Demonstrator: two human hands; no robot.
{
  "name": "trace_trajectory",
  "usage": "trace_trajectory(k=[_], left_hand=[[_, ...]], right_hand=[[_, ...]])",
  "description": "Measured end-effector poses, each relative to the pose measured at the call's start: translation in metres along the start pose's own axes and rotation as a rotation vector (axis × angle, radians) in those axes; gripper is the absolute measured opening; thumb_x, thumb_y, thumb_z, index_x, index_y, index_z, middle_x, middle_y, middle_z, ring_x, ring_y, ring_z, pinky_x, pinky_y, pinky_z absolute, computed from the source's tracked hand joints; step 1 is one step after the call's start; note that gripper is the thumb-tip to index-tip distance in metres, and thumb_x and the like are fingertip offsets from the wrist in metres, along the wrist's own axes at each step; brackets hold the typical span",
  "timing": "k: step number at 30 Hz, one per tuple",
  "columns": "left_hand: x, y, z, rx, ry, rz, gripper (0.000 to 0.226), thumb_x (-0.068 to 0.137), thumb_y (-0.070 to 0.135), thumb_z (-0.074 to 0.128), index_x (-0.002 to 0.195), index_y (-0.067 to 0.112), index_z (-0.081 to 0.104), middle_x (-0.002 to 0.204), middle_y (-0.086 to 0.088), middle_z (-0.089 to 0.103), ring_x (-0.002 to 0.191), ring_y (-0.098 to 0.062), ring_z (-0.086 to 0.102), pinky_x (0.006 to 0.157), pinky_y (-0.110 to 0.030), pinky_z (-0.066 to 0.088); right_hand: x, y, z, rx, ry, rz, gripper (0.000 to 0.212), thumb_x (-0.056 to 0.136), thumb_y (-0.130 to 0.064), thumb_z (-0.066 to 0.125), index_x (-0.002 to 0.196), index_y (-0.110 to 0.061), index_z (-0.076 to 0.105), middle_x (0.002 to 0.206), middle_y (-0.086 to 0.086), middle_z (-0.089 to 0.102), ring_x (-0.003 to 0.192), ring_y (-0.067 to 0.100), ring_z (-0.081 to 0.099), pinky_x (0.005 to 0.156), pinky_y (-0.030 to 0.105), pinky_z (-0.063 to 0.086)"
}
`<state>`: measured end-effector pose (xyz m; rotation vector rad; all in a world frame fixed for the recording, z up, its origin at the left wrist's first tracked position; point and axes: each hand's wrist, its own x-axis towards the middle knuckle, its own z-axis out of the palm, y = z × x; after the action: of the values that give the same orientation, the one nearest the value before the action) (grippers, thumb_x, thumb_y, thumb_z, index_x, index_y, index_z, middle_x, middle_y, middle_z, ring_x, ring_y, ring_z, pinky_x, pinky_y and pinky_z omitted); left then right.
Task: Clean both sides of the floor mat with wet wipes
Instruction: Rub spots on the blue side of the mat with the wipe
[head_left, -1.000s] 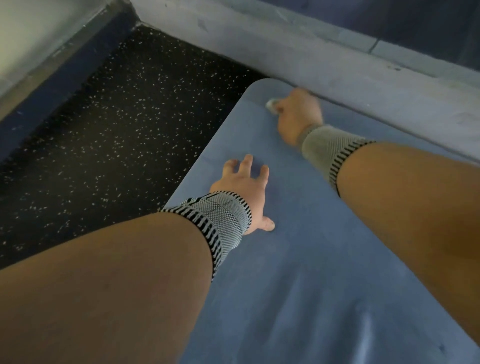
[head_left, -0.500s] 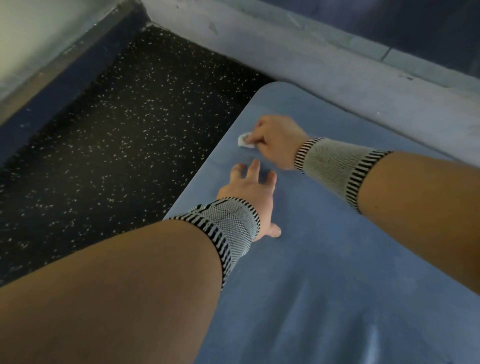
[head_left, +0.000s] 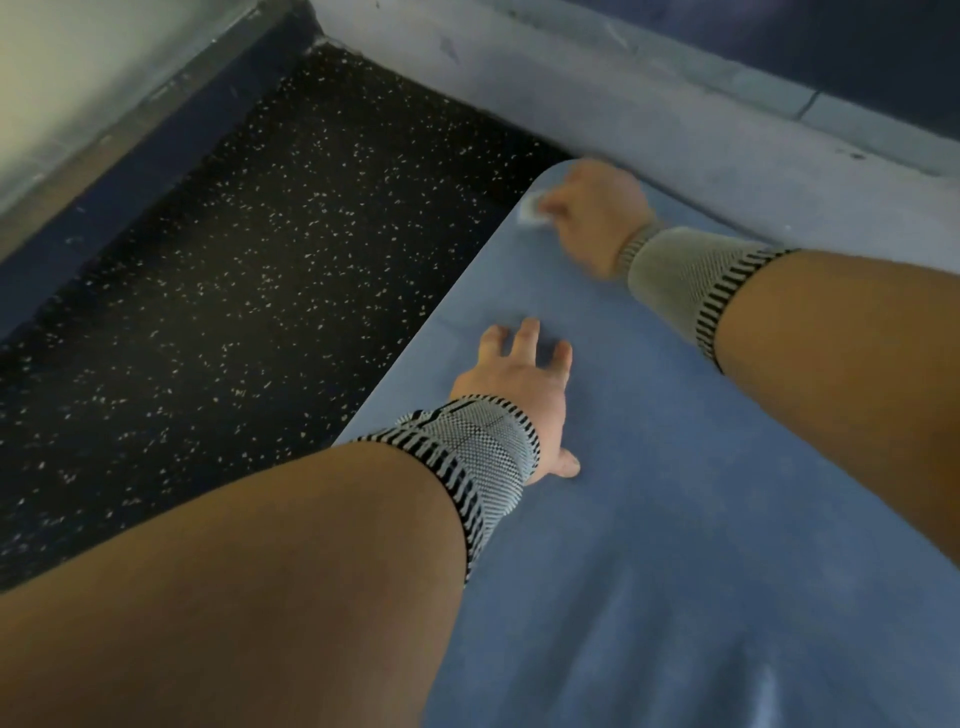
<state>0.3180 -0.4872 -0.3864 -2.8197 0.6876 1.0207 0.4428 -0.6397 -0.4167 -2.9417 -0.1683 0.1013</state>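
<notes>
Gripping a small crumpled white wet wipe, the right hand curls its fingers round the wad and presses it onto the floor mat close to the mat's far rounded corner; the hand is blurred, so the exact lie of the fingers is hard to read. That mat is a soft blue sheet, smooth and matte, with a few shallow creases and a pale sheen toward its near end, and it lies flat on the dark speckled floor, its far edge running just beside the grey skirting ledge of the wall. On the mat, nearer than the wipe and close to the mat's left edge, the left hand rests palm down with its fingers spread and straight, the thumb pointing out to the side; its grip is released and holds nothing. Both wrists wear knitted grey bands with black-and-white striped edges, the left wristband just above the mat's left edge, the right wristband over the mat's far part.
</notes>
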Motion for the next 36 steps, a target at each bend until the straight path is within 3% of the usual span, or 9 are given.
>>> trace_trajectory(k=[4, 6, 9, 11, 17, 20, 24, 30, 36], left_hand=[[0.000, 0.002, -0.001, 0.013, -0.026, -0.006, 0.112, 0.074, 0.060, 0.073, 0.153, 0.032, -0.003, 0.159, 0.003, -0.019, 0.146, -0.031, -0.010, 0.106, -0.049, 0.041], [0.001, 0.001, -0.002, 0.010, -0.031, -0.007, 0.112, 0.075, 0.058, 0.073, 0.153, 0.032, -0.003, 0.159, 0.003, -0.019, 0.146, -0.031, -0.011, 0.107, -0.050, 0.040], [0.000, 0.001, -0.002, -0.002, -0.043, -0.011, 0.111, 0.076, 0.058, 0.071, 0.153, 0.031, -0.005, 0.159, 0.003, -0.020, 0.146, -0.030, -0.012, 0.108, -0.050, 0.040], [-0.001, 0.002, -0.003, 0.011, -0.038, -0.012, 0.111, 0.077, 0.058, 0.071, 0.153, 0.032, -0.005, 0.159, 0.003, -0.021, 0.146, -0.030, -0.012, 0.107, -0.050, 0.040], [0.000, 0.001, -0.002, 0.005, -0.029, -0.004, 0.112, 0.075, 0.059, 0.073, 0.153, 0.032, -0.002, 0.159, 0.004, -0.019, 0.146, -0.031, -0.011, 0.104, -0.049, 0.043], [0.000, 0.000, -0.001, 0.013, -0.023, -0.003, 0.111, 0.075, 0.059, 0.072, 0.153, 0.032, -0.002, 0.159, 0.003, -0.018, 0.146, -0.030, -0.010, 0.105, -0.049, 0.042], [0.000, 0.001, -0.002, 0.023, -0.030, -0.006, 0.112, 0.075, 0.060, 0.072, 0.153, 0.032, -0.003, 0.159, 0.002, -0.019, 0.146, -0.031, -0.011, 0.109, -0.050, 0.037], [0.001, -0.002, -0.001, 0.025, -0.005, -0.003, 0.112, 0.071, 0.062, 0.073, 0.153, 0.034, 0.002, 0.159, 0.004, -0.014, 0.146, -0.030, -0.007, 0.107, -0.051, 0.037], [0.002, -0.003, -0.001, 0.042, 0.006, 0.014, 0.116, 0.070, 0.064, 0.073, 0.154, 0.030, 0.000, 0.160, 0.004, -0.012, 0.146, -0.033, -0.006, 0.111, -0.052, 0.030]], right_hand=[[0.019, 0.009, 0.000, -0.044, 0.112, 0.470, 0.028, 0.098, -0.008, 0.040, 0.120, 0.000, 0.056, 0.121, 0.022, 0.054, 0.112, 0.035, 0.050, 0.089, 0.038, 0.042], [0.019, -0.015, 0.000, -0.015, 0.113, 0.412, 0.027, 0.097, -0.006, 0.041, 0.119, 0.003, 0.055, 0.121, 0.021, 0.054, 0.112, 0.033, 0.051, 0.090, 0.037, 0.044], [0.007, -0.043, 0.004, 0.082, -0.020, 0.089, 0.027, 0.093, -0.014, 0.053, 0.118, -0.005, 0.058, 0.109, 0.012, 0.058, 0.095, 0.022, 0.055, 0.074, 0.028, 0.043], [-0.002, -0.045, 0.001, 0.068, -0.140, -0.102, 0.029, 0.093, -0.013, 0.051, 0.121, -0.011, 0.061, 0.111, 0.008, 0.059, 0.097, 0.022, 0.055, 0.076, 0.028, 0.041], [0.012, 0.007, -0.013, 0.001, 0.054, 0.325, 0.049, 0.086, 0.012, 0.042, 0.130, -0.009, 0.052, 0.096, 0.012, 0.051, 0.090, 0.028, 0.054, 0.073, 0.034, 0.045], [-0.003, -0.027, -0.002, 0.035, -0.016, 0.106, 0.041, 0.092, -0.003, 0.046, 0.132, -0.013, 0.052, 0.118, 0.014, 0.052, 0.110, 0.031, 0.052, 0.087, 0.035, 0.043], [-0.038, -0.044, -0.003, 0.042, -0.175, -0.314, 0.032, 0.095, -0.014, 0.047, 0.121, -0.022, 0.064, 0.115, 0.003, 0.056, 0.105, 0.025, 0.053, 0.088, 0.033, 0.040], [-0.031, 0.003, 0.000, 0.049, -0.005, 0.044, 0.031, 0.096, -0.012, 0.046, 0.122, -0.012, 0.062, 0.119, 0.014, 0.057, 0.108, 0.034, 0.054, 0.087, 0.034, 0.041], [-0.117, -0.010, 0.001, 0.115, -0.083, -0.119, 0.028, 0.094, -0.014, 0.051, 0.117, -0.018, 0.067, 0.110, 0.008, 0.059, 0.098, 0.031, 0.056, 0.085, 0.037, 0.044]])
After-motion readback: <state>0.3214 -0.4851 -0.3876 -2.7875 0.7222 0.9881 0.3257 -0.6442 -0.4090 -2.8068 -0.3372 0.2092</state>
